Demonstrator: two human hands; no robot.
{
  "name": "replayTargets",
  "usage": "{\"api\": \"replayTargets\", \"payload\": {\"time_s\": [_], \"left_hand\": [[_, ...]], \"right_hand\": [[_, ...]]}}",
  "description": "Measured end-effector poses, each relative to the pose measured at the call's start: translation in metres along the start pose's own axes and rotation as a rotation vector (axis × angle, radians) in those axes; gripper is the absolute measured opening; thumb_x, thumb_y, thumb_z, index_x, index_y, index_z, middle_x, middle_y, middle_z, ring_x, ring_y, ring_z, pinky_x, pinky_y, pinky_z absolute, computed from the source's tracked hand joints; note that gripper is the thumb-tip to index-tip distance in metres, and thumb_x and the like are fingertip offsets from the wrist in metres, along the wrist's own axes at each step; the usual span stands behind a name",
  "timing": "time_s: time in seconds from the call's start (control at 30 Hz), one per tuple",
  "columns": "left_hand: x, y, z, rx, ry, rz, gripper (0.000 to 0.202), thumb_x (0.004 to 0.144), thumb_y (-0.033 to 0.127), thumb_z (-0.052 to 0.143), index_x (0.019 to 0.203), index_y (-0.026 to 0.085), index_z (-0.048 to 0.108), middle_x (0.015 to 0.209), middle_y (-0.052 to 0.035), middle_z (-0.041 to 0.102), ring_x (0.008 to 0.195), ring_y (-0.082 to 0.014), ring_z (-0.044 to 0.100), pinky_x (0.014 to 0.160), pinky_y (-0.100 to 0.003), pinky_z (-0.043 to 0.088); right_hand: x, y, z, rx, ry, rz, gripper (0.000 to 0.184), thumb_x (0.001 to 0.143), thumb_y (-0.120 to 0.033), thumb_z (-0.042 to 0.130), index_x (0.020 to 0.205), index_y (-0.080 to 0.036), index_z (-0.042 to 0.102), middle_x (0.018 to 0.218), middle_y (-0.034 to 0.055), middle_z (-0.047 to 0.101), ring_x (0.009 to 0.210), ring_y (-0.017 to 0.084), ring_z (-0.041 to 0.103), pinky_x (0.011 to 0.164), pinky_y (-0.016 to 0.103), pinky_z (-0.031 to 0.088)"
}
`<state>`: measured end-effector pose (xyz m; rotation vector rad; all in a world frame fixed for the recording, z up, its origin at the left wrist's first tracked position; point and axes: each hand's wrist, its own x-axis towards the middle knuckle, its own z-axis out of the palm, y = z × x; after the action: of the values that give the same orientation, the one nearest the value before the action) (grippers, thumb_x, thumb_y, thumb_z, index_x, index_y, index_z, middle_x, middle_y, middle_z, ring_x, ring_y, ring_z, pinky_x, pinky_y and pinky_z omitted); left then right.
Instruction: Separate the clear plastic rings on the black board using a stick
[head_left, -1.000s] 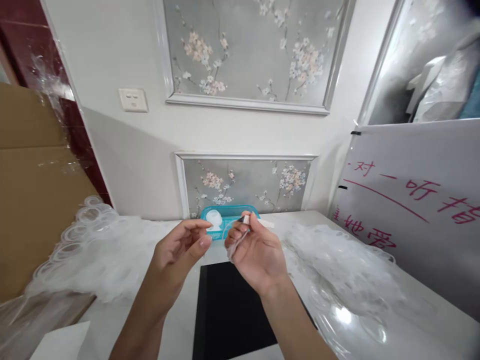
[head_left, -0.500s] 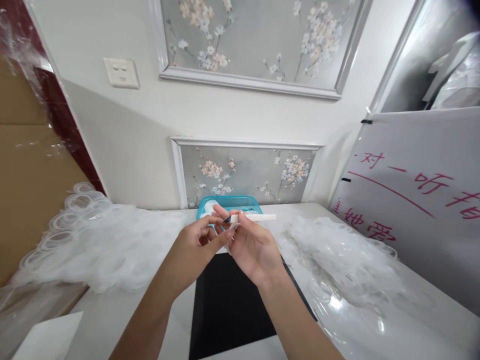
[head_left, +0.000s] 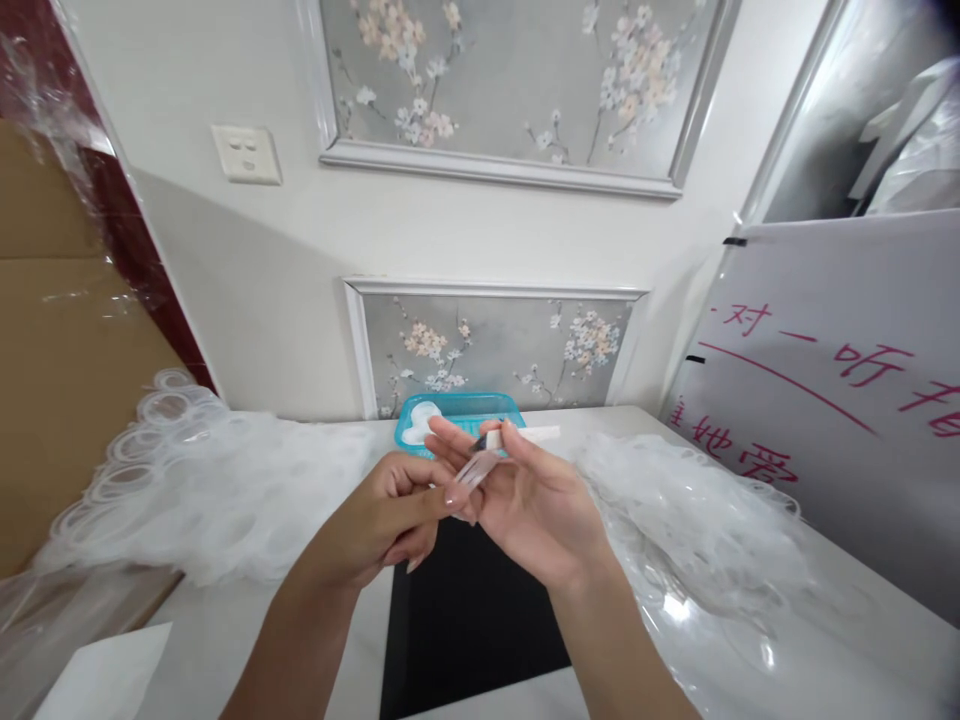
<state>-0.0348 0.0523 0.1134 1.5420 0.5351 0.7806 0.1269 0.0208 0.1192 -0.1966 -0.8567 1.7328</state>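
Observation:
My right hand (head_left: 536, 500), palm turned up, grips a slim white tool (head_left: 541, 433) with a dark tip between thumb and fingers. The tool's dark end points left; its exact kind is unclear. Just below that tip is a small translucent strip (head_left: 477, 467), pinched at its lower end by the thumb and fingers of my left hand (head_left: 390, 510). Its upper end lies against my right fingers. Both hands are over a black mat (head_left: 472, 620), close together. Behind them stands a blue plastic basket (head_left: 510, 404) with round white pieces (head_left: 421, 420) in its left part.
Piles of translucent ring-shaped plastic pieces lie on the left (head_left: 240, 490) and right (head_left: 697, 500) of the white table (head_left: 217, 630). A cardboard box (head_left: 67, 350) is at far left. On the right leans a whiteboard (head_left: 847, 310) with red writing.
My left hand has drawn down and left, pinching the translucent strip. My right hand has shifted slightly right and turned its palm more open, still holding the white tool.

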Motion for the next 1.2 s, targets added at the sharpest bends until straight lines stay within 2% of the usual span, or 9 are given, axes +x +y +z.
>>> {"api": "replayTargets", "payload": {"time_s": [0.1, 0.23, 0.4, 0.57, 0.73, 1.1, 1.2], "left_hand": [[-0.003, 0.002, -0.004, 0.014, -0.079, -0.064, 0.032, 0.08, 0.044, 0.061, 0.065, 0.016, 0.067, 0.028, 0.0085, 0.032, 0.025, -0.0029, 0.025, 0.037, -0.019, 0.033], [-0.004, 0.005, -0.005, 0.135, -0.15, -0.164, 0.027, 0.08, 0.041, 0.062, 0.07, 0.016, 0.069, 0.03, 0.0074, 0.038, 0.026, -0.0029, 0.028, 0.036, -0.018, 0.031], [-0.005, 0.007, -0.007, 0.231, -0.177, -0.214, 0.026, 0.079, 0.042, 0.063, 0.077, 0.016, 0.07, 0.033, 0.0059, 0.044, 0.027, -0.0043, 0.032, 0.033, -0.017, 0.022], [-0.007, 0.003, -0.01, 0.19, -0.144, -0.158, 0.028, 0.081, 0.041, 0.062, 0.077, 0.015, 0.07, 0.032, 0.0071, 0.042, 0.026, -0.0035, 0.031, 0.039, -0.019, 0.033], [-0.007, 0.002, -0.007, 0.139, -0.117, -0.117, 0.028, 0.082, 0.04, 0.061, 0.077, 0.014, 0.069, 0.032, 0.0073, 0.043, 0.026, -0.0034, 0.034, 0.045, -0.022, 0.041], [-0.009, 0.005, -0.005, 0.166, -0.113, -0.099, 0.024, 0.079, 0.038, 0.066, 0.077, 0.014, 0.069, 0.032, 0.0072, 0.044, 0.026, -0.0029, 0.035, 0.045, -0.021, 0.043], [-0.007, 0.007, -0.001, 0.151, -0.045, -0.038, 0.025, 0.08, 0.038, 0.065, 0.074, 0.014, 0.068, 0.031, 0.0074, 0.043, 0.025, -0.0026, 0.034, 0.044, -0.02, 0.043]], "right_hand": [[-0.001, -0.009, -0.003, 0.101, -0.028, 0.034, 0.013, 0.086, -0.034, 0.06, 0.083, -0.023, 0.067, 0.111, 0.004, 0.066, 0.111, 0.018, 0.058, 0.093, 0.031, 0.046], [-0.005, -0.019, -0.006, 0.119, -0.018, 0.027, 0.011, 0.084, -0.035, 0.062, 0.083, -0.025, 0.065, 0.111, 0.0031, 0.065, 0.114, 0.02, 0.056, 0.091, 0.034, 0.048], [-0.014, -0.026, -0.002, 0.09, -0.016, 0.013, 0.015, 0.086, -0.039, 0.058, 0.083, -0.027, 0.066, 0.118, 0.0018, 0.062, 0.119, 0.021, 0.053, 0.096, 0.039, 0.045], [-0.021, -0.028, 0.004, 0.073, -0.042, 0.02, 0.021, 0.087, -0.044, 0.055, 0.086, -0.027, 0.067, 0.123, 0.0008, 0.059, 0.123, 0.019, 0.048, 0.104, 0.038, 0.037], [-0.02, -0.027, 0.006, 0.099, -0.045, 0.001, 0.02, 0.087, -0.043, 0.056, 0.086, -0.026, 0.067, 0.123, 0.0011, 0.059, 0.124, 0.019, 0.047, 0.107, 0.037, 0.033], [-0.016, -0.019, 0.008, 0.075, 0.004, -0.044, 0.017, 0.088, -0.04, 0.056, 0.086, -0.026, 0.066, 0.116, 0.0009, 0.062, 0.119, 0.018, 0.052, 0.104, 0.036, 0.036], [-0.012, -0.01, 0.008, 0.032, -0.003, -0.047, 0.016, 0.088, -0.037, 0.055, 0.087, -0.026, 0.066, 0.115, 0.0013, 0.062, 0.114, 0.018, 0.054, 0.102, 0.036, 0.037]]}}
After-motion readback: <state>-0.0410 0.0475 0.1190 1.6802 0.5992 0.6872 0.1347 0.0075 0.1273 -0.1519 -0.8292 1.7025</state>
